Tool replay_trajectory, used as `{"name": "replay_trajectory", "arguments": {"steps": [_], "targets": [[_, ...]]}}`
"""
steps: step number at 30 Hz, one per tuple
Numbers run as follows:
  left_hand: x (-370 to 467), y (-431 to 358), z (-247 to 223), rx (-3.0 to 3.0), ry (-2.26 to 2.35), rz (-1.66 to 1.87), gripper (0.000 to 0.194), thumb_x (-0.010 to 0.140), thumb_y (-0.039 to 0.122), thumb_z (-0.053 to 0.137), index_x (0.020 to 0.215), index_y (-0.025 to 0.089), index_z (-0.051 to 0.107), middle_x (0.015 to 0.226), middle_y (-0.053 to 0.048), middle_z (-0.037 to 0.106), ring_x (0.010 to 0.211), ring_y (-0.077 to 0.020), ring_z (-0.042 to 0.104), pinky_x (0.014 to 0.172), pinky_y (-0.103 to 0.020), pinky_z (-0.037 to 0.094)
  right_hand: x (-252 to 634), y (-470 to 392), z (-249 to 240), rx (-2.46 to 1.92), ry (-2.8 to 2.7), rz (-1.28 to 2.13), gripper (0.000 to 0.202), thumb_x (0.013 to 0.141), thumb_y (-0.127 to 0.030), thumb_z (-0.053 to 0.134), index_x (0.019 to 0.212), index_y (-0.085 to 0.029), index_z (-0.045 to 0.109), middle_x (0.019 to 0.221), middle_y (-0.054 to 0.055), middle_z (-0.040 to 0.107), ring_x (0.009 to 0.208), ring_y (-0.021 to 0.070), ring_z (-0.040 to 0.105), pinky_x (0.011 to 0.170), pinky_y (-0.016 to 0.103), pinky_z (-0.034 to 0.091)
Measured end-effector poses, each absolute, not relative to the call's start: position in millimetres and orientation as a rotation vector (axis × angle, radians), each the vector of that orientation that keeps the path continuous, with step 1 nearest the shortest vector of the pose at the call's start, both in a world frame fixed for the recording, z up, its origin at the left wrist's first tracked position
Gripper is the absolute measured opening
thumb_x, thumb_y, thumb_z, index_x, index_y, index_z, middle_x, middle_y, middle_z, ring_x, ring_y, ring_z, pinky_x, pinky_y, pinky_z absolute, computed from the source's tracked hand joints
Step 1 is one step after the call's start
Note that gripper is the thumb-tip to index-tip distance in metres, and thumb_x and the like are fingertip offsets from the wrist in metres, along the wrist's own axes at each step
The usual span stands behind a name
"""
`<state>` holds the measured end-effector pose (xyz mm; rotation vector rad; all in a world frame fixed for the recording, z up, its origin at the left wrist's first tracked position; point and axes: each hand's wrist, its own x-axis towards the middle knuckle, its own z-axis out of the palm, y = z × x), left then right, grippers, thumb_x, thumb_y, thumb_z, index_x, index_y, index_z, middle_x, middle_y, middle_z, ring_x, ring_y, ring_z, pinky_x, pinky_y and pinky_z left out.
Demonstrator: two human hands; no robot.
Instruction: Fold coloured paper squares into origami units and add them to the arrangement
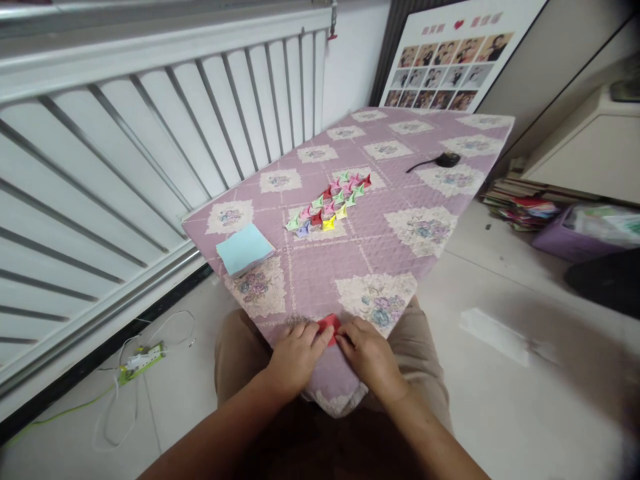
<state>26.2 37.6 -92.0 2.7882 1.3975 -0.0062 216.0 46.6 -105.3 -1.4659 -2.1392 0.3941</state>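
Two bare hands meet at red paper [328, 325] on the worktop [320, 267]: the right hand [370, 353] pinches its edge, while the left hand [296, 357] rests thumb and fingers on it, though whether they close around it I cannot tell. Beyond this grip stand rows of crisp, pointed folded paper shapes [329, 223]; ahead and left lies a flat, pale-blue paper stack [245, 250], all on quilted, floral mauve cloth.

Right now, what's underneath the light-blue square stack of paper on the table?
The light-blue square stack of paper lies on the purple, flower-patterned tablecloth, which shows around it. Whatever is directly beneath, including the cloth's pattern there, is covered.
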Motion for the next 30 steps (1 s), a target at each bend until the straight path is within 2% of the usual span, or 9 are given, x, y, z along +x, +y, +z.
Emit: {"name": "replay_trajectory", "arguments": {"steps": [7,12,17,20,23,27,30], "targets": [[28,37,-90,2.794,1.356,0.001,0.043,0.091,0.020,0.046,0.133,0.026,0.044,0.122,-0.011,0.053,0.104,-0.0260,0.049,0.083,-0.040,0.044,226,49,-107,-1.349,-2.087,0.464,0.016,0.088,-0.017,0.049,0.080,-0.020,0.062,0.077,0.005,0.060,0.074,0.0187,0.057,0.069,0.031,0.049],[24,35,-90,2.803,1.336,0.013,0.041,0.091,0.019,0.046,0.132,0.024,0.044,0.124,-0.010,0.053,0.106,-0.0252,0.049,0.085,-0.039,0.045,233,49,-110,-1.244,-1.960,0.504,0.017,0.090,-0.016,0.047,0.092,-0.021,0.063,0.083,0.005,0.062,0.080,0.0175,0.059,0.073,0.031,0.051],[23,37,-92,2.791,1.371,0.052,0.040,0.093,0.019,0.043,0.132,0.023,0.044,0.123,-0.009,0.054,0.103,-0.0231,0.050,0.087,-0.036,0.045,229,38,-113,-1.197,-2.072,0.367,0.022,0.090,-0.015,0.049,0.104,-0.020,0.065,0.092,0.008,0.064,0.086,0.0194,0.058,0.077,0.035,0.051],[26,40,-93,2.781,1.423,0.047,0.046,0.092,0.017,0.043,0.138,0.024,0.037,0.118,-0.009,0.056,0.097,-0.0222,0.053,0.082,-0.036,0.047,227,32,-118,-1.213,-2.107,0.295,0.025,0.090,-0.015,0.049,0.110,-0.020,0.064,0.094,0.009,0.063,0.087,0.0201,0.057,0.076,0.036,0.051],[30,43,-95,2.781,1.476,0.051,0.044,0.092,0.019,0.044,0.136,0.025,0.040,0.117,-0.009,0.056,0.094,-0.0228,0.053,0.078,-0.037,0.047,227,30,-122,-1.222,-2.136,0.267,0.026,0.091,-0.016,0.048,0.112,-0.019,0.064,0.095,0.009,0.063,0.087,0.0202,0.057,0.077,0.035,0.051],[32,43,-97,2.823,1.432,0.175,0.037,0.094,0.020,0.042,0.131,0.022,0.047,0.125,-0.010,0.053,0.107,-0.0249,0.050,0.087,-0.041,0.045,230,28,-125,-1.247,-2.198,0.257,0.028,0.092,-0.016,0.046,0.113,-0.019,0.063,0.100,0.009,0.063,0.090,0.0210,0.056,0.083,0.037,0.049],[30,42,-99,2.855,1.326,0.251,0.033,0.095,0.020,0.042,0.126,0.020,0.051,0.124,-0.009,0.055,0.111,-0.0236,0.048,0.093,-0.040,0.043,231,28,-126,-1.259,-2.227,0.244,0.029,0.092,-0.016,0.046,0.115,-0.020,0.063,0.100,0.008,0.063,0.090,0.0208,0.056,0.084,0.037,0.049]]}}
